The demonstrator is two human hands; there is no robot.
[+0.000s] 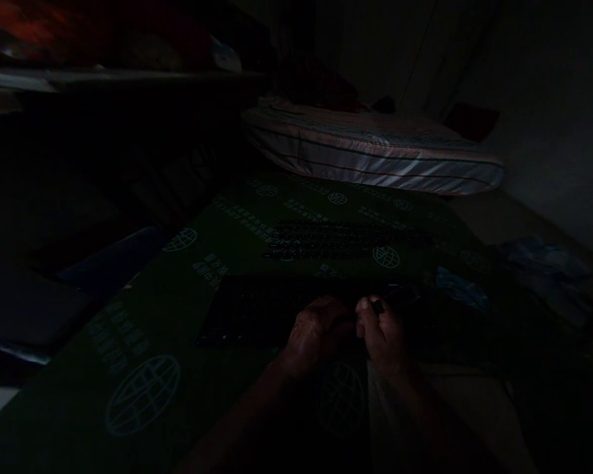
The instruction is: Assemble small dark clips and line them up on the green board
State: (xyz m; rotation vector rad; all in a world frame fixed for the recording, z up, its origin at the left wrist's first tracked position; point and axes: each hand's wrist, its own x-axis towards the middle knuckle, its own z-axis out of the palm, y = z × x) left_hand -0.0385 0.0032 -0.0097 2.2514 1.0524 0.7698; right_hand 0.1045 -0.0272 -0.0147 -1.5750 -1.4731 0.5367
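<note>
A black keyboard (pixel 267 306) lies on a green sheet, its details mostly lost in the dark. My left hand (pixel 321 322) rests over its middle, fingers curled down into shadow; whatever they grip, if anything, is hidden. Close beside it, my right hand (pixel 381 329) is closed, thumb up, around a small dark object (pixel 377 307) whose kind I cannot make out. A thin looped outline (pixel 412 294) shows just beyond that hand, over the keyboard's right part. Behind the keyboard, several rows of loose black keycaps (pixel 321 238) are laid out.
The green sheet (pixel 143 309) carries white globe prints and lettering. A crumpled blue wrapper (pixel 462 288) lies right of the keyboard. At the back is a striped cushion or mattress (pixel 375 155). A shelf edge (pixel 128 78) runs along the upper left, and a pale wall (pixel 553 125) stands at right.
</note>
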